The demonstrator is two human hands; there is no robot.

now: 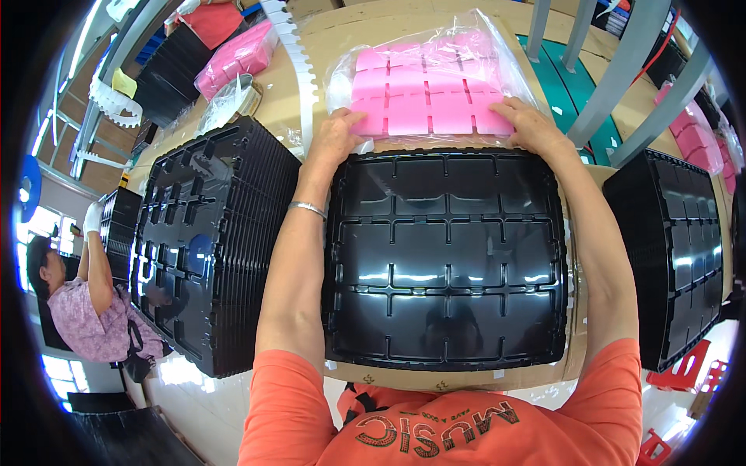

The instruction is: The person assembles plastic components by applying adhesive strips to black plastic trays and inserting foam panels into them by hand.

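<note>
**Head view: both hands at the far edge of an empty black tray, pink foam pads in their bag**

Head view. I see a black moulded tray (444,256) filling the centre of the frame, lying flat on a cardboard-covered bench (326,46). Its grid of shallow compartments is glossy and bare; no compartment shows a pad in it. Directly above it in the frame, touching or just beyond its far rim, lies a clear plastic bag of pink foam pads (427,101), the pads scored into a block of small squares.

The left hand (336,133) rests at the upper left corner of the tray, fingers curled narrow over the lower left edge of the bag; I cannot tell whether it pinches the film or only presses on it. The right hand (532,124) sits at the upper right corner, fingers spread flat on the bag's lower right edge, holding nothing closed in it that I can make out. A metal bangle (308,208) circles the left wrist.

I judge the work to be at an early stage: the tray is set in place and empty, the pads are as yet in their bag, and every compartment remains to be filled.

At left of frame stands a tall stack of black trays (210,241); a second stack (672,256) stands at right. More bagged pink foam (237,58) lies at upper left. A co-worker in a patterned top (81,311) works at the far left edge, one gloved hand raised.
</note>
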